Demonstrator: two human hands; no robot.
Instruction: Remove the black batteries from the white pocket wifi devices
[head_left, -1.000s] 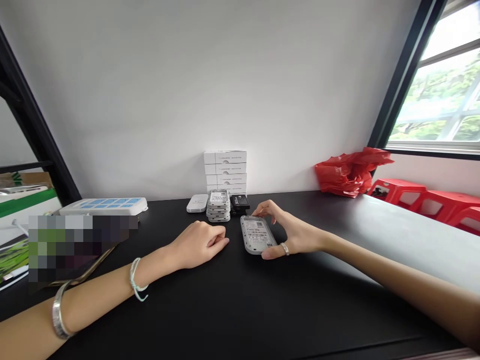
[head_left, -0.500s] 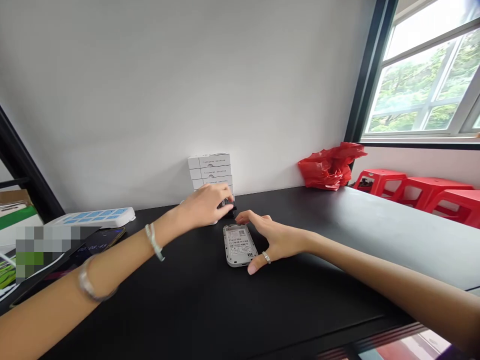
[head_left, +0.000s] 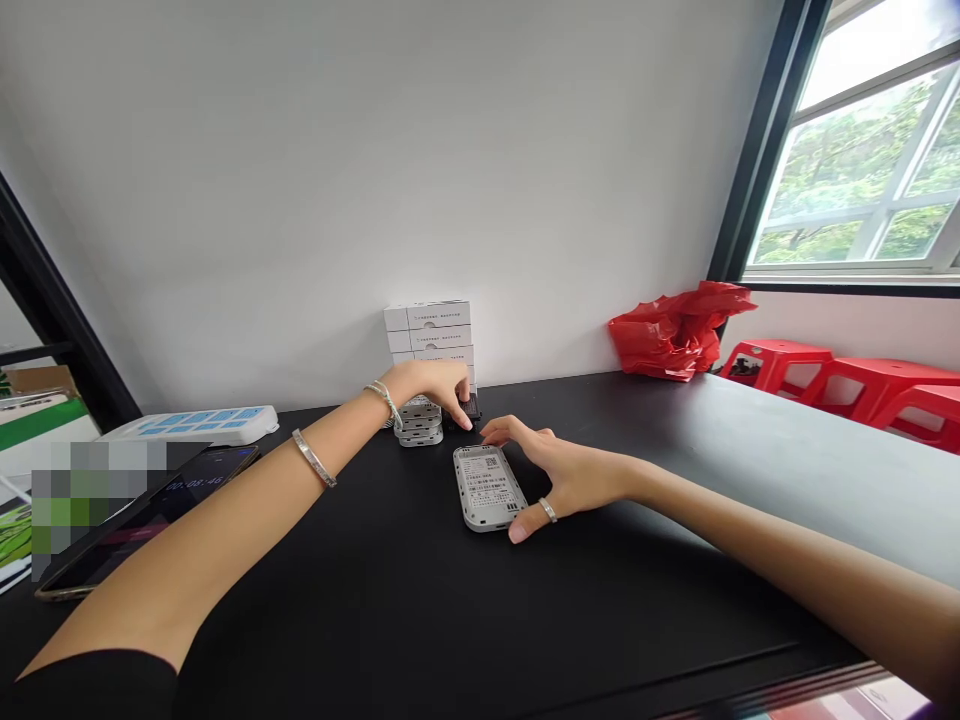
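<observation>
A white device shell (head_left: 491, 488) with a printed label lies on the black table. My right hand (head_left: 551, 478) rests at its right side, thumb and fingers spread apart around its edge. Farther back, my left hand (head_left: 444, 385) reaches down at a dark item (head_left: 471, 407) in front of the stacked white boxes (head_left: 429, 330). Its fingers are bent, and what they touch is partly hidden. Several similar shells (head_left: 420, 425) are stacked just left of that hand, under the wrist.
On the left are a white power strip (head_left: 202, 425), a phone (head_left: 161, 515) with a lit timer and some papers. A red plastic bag (head_left: 667, 335) sits at the back right. Red stools (head_left: 862, 385) stand beyond the table.
My left hand has reached slightly farther back, uncovering the stacked shells. My right hand stays beside the white shell. The whole view has shifted a little.
</observation>
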